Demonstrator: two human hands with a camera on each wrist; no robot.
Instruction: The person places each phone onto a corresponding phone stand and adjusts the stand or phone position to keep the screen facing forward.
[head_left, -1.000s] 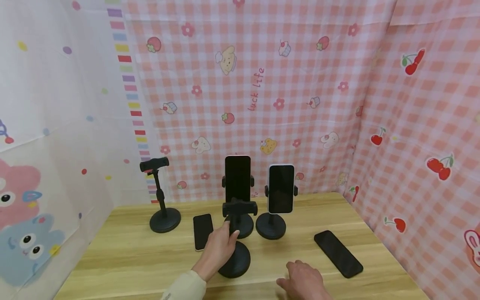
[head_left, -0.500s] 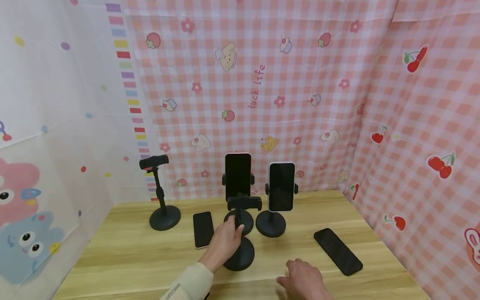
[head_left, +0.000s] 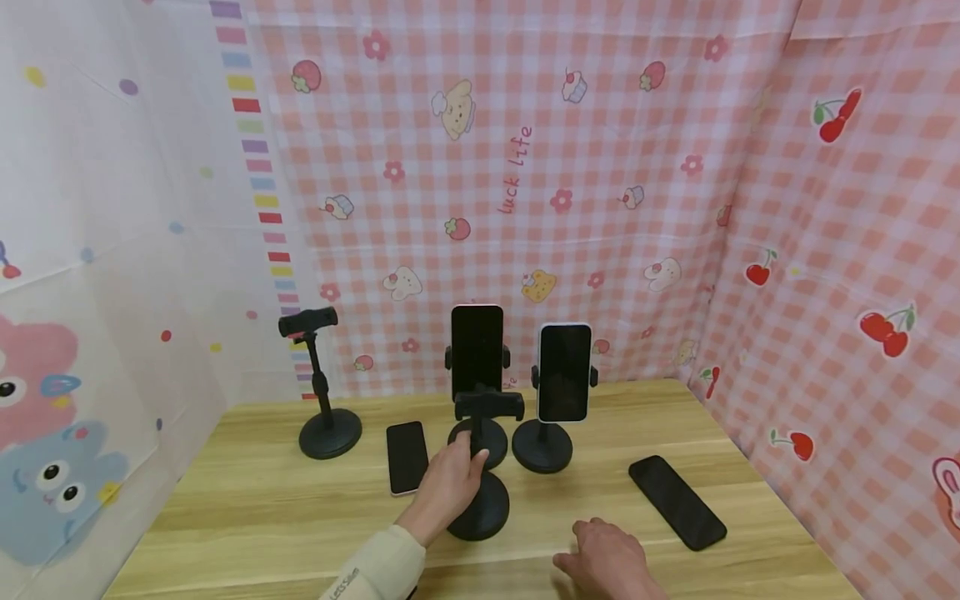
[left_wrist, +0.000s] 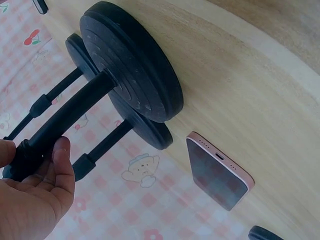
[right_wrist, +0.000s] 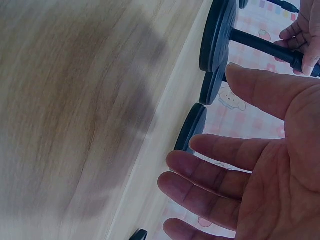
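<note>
My left hand (head_left: 452,479) grips the upright pole of a black phone stand (head_left: 483,512) in the head view. Its empty clamp overlaps a stand behind it that carries a dark-screened phone (head_left: 477,350). In the left wrist view, thumb and fingers wrap the collar high on the pole (left_wrist: 75,107), above the round base (left_wrist: 142,65). My right hand (head_left: 606,554) hovers near the front of the table, fingers spread and holding nothing. The right wrist view shows its bare palm (right_wrist: 270,185). Left of the gripped stand lies a pink-edged phone (head_left: 407,458).
Another stand holds a white-edged phone (head_left: 564,372) at the back, right of centre. An empty-clamped stand (head_left: 330,433) is at the back left. A black phone (head_left: 677,502) lies at the right of the wooden table (head_left: 247,517). Patterned cloth (head_left: 360,142) hangs behind and at the sides.
My left hand has shifted the gripped stand slightly right and away from me, then stayed put over the last half second. My right hand has hardly moved.
</note>
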